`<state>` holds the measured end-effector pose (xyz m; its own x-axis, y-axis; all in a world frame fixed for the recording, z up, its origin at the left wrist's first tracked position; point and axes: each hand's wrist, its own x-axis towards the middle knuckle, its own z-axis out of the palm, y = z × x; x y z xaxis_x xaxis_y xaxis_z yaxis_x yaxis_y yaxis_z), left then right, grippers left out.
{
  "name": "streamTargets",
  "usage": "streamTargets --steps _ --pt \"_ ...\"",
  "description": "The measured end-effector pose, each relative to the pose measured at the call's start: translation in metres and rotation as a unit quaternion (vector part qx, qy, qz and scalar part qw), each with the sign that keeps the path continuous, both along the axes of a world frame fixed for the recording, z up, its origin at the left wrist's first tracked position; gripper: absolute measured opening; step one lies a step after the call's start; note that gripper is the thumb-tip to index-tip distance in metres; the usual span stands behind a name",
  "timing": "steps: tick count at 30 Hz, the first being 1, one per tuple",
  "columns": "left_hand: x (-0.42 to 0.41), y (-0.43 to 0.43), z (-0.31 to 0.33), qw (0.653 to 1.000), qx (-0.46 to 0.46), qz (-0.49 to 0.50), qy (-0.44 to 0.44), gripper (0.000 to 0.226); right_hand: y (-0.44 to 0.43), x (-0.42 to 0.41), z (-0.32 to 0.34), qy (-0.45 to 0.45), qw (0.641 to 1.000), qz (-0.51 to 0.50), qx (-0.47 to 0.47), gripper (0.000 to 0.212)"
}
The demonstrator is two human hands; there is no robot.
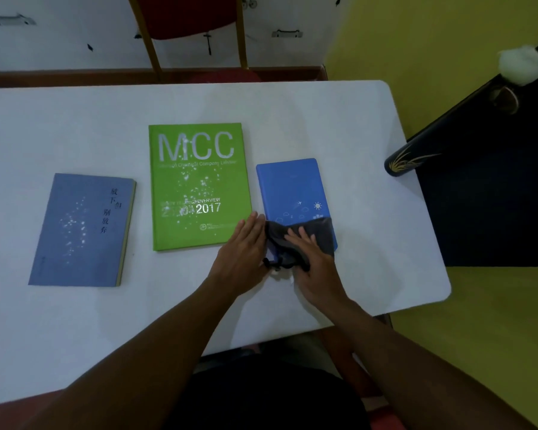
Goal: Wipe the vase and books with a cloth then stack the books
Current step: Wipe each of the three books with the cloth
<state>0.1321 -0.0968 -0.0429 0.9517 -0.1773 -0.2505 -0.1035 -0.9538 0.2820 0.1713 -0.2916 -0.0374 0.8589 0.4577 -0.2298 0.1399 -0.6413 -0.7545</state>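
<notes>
Three books lie flat on the white table (370, 237). The grey-blue book (81, 231) on the left and the green MCC book (196, 184) in the middle carry white specks. On the right lies the bright blue book (292, 187), its near end covered by a dark grey cloth (317, 231). My right hand (311, 259) presses flat on the cloth. My left hand (243, 252) rests flat, fingers together, against the blue book's left edge and touches the cloth. A dark tall vase (441, 144) with gold leaf marks stands at the table's right edge, with white flowers (522, 63) on top.
A wooden chair (196, 32) with a red seat stands behind the table's far edge. Yellow floor shows to the right of the table. The table's right corners are rounded.
</notes>
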Motion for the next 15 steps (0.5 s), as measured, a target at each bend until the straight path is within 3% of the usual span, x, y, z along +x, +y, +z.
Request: streamTargets --steps 2,6,12,15 --pt "-0.01 0.014 0.001 0.999 -0.03 -0.008 -0.021 0.079 0.002 -0.004 0.001 0.016 0.999 -0.048 0.007 0.069" --pt "-0.029 0.035 0.003 0.997 -0.051 -0.025 -0.056 0.07 -0.006 -0.002 -0.002 -0.025 0.998 -0.051 -0.028 0.078" --pt "-0.026 0.015 0.0 0.992 -0.004 -0.101 -0.078 0.06 0.011 -0.024 -0.01 -0.083 0.984 -0.142 -0.071 0.078" --pt "-0.02 0.003 -0.001 0.991 0.027 -0.117 -0.065 0.058 0.025 -0.038 -0.013 -0.057 0.991 -0.112 -0.046 0.084"
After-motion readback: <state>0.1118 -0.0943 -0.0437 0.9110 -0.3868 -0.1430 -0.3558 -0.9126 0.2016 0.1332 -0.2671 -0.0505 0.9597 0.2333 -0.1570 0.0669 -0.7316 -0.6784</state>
